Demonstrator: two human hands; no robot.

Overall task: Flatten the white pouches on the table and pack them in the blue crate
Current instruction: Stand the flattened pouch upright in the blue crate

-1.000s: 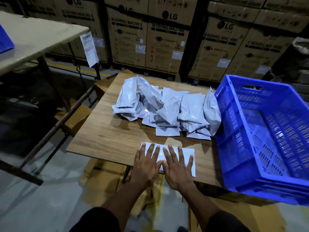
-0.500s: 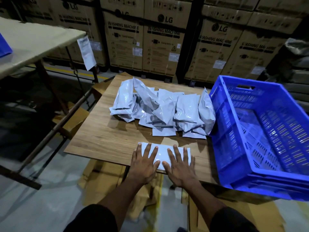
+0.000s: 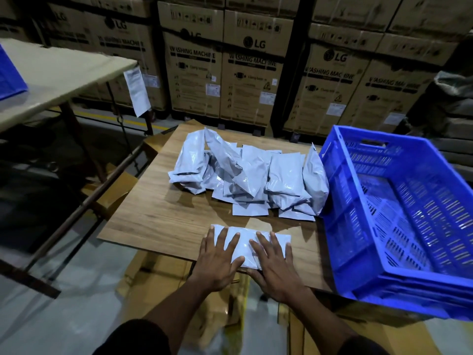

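Both hands have slid a little toward the person across the pouch compared with 1 second ago, when the fingertips reached nearer its far edge; the pouch itself lies in the same spot near the front edge of the wooden table [image 3: 158,216]. Now the left hand [image 3: 217,260] and the right hand [image 3: 275,265] rest flat on this 1 white pouch [image 3: 245,245], fingers straight and spread, palms pressing down and gripping nothing.

Judging by how things lie, the task is at its very start. The pouch under the hands looks nearly flat but is not yet lifted or packed. Behind it, toward the middle and far side of the table, the pile of white pouches [image 3: 250,178] sits untouched, puffy and overlapping, too tangled to count exactly. At the table's right side the blue crate [image 3: 340,226] stands tilted, its near wall touching the rightmost pouch of the pile. Its slatted floor shows no pouches, so nothing appears packed. Almost all the flattening and all the packing remain.
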